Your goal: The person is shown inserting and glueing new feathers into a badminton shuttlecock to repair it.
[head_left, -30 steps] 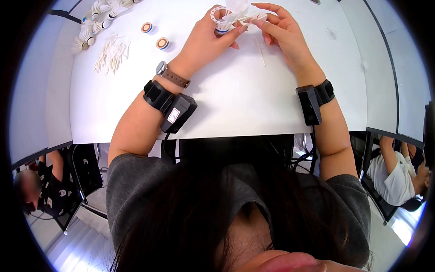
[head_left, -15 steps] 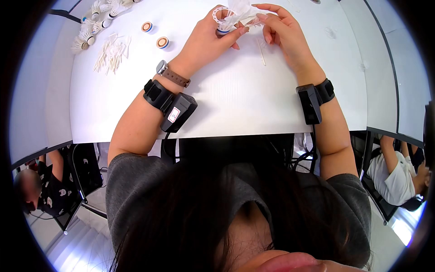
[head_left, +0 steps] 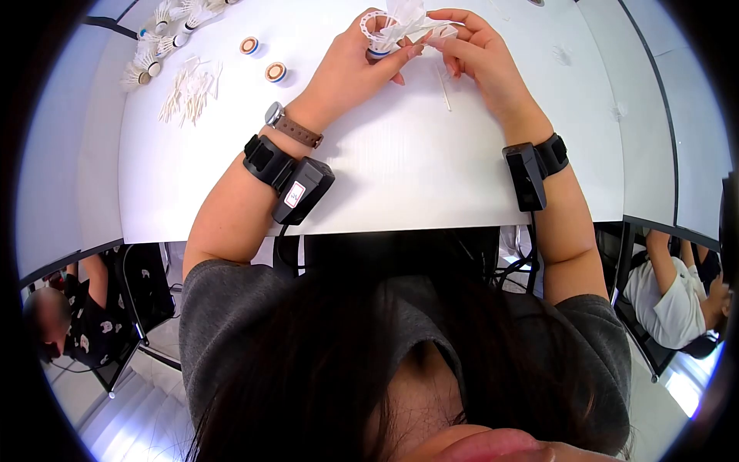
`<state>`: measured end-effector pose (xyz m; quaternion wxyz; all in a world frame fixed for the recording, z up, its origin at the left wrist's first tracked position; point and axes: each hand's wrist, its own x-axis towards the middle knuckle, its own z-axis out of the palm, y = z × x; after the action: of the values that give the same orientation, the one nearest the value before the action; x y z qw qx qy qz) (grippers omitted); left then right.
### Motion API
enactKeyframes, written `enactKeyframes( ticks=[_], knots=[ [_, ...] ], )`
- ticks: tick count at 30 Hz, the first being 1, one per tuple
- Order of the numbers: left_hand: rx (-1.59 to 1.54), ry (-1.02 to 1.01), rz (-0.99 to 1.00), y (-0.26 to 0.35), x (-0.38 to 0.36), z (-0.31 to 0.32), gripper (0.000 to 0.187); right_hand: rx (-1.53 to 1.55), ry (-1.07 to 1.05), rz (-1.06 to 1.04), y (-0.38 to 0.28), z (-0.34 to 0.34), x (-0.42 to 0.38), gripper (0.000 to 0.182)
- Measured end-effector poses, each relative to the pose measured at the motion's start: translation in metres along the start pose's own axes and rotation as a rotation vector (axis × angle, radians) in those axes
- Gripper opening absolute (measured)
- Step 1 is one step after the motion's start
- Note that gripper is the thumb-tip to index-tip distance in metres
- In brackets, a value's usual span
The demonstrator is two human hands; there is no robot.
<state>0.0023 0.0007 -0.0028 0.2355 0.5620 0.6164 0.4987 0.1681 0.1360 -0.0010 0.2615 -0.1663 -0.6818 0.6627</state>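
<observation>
At the far middle of the table, my left hand (head_left: 358, 69) is closed around a partly stripped shuttlecock (head_left: 396, 29). A white perforated ring (head_left: 368, 28) shows at its left side, and a blue-banded base peeks out below my fingers. My right hand (head_left: 489, 61) pinches a white feather (head_left: 440, 33) on the right side of the shuttlecock. Whether that feather is still joined to the base is hidden by my fingers. A thin feather shaft (head_left: 446, 94) lies on the table just below, between my hands.
Left of my hands stand two cork bases (head_left: 249, 45) (head_left: 275, 72). A heap of white feather pieces (head_left: 190, 91) lies beyond them, with several whole shuttlecocks (head_left: 160, 42) at the back left corner. Low white partitions (head_left: 643, 115) edge the table. People sit at both sides.
My right thumb and fingers have shifted slightly, and more of the white feather shows between them. My left hand and the shuttlecock have stayed almost in place.
</observation>
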Motion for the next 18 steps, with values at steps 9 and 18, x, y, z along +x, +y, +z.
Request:
enactKeyframes(
  ticks=[9,18],
  knots=[
    [0.025,0.002,-0.005,-0.0004,0.0007,0.0002,0.029,0.024,-0.019,-0.026,0.0041,-0.0004,0.0013,0.034],
    [0.016,0.006,0.011,-0.0045,0.0003,-0.0006,0.028,0.029,-0.024,-0.034,0.0060,-0.0007,0.0026,0.033]
  ],
)
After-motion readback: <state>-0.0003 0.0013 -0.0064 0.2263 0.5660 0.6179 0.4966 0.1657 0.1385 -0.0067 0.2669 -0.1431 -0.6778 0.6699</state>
